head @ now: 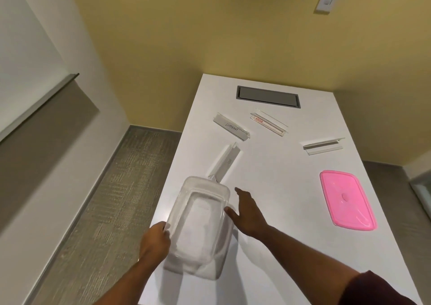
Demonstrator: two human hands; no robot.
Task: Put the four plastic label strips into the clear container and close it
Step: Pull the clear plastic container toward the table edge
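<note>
**Hands at the open container, four strips lying loose on the table**

Left hand (pixel 155 237): closing on the near-left rim of the clear container (pixel 198 223), fingers curling over the edge. Gripping the container only.

Right hand (pixel 248 213): lying open and flat, fingers spread and pointing far, palm down just beside the container's right wall. Thumb is touching or nearly touching that wall; which one cannot be told. Holding nothing. A dark sleeve (pixel 382 288) is showing at the forearm's near end.

Clear container: sitting uncovered at the near-left part of the white table (pixel 291 246), close to the left edge, and standing empty.

Pink lid (pixel 347 199): resting flat at the right side of the table, well apart from the container.

Label strips, all lying on the table outside the container:
- Strip marked "ELEPHANT" (pixel 231 129), lying far of the container, angled.
- Strip with faint writing (pixel 225 163), lying nearest, its near end just at the container's far rim.
- Strip with a red tag (pixel 269 123), lying far and centre-right.
- Plain strip (pixel 323 146), lying far right, beyond the lid.

Grey recessed panel (pixel 268 96): sitting in the table's far end.
</note>
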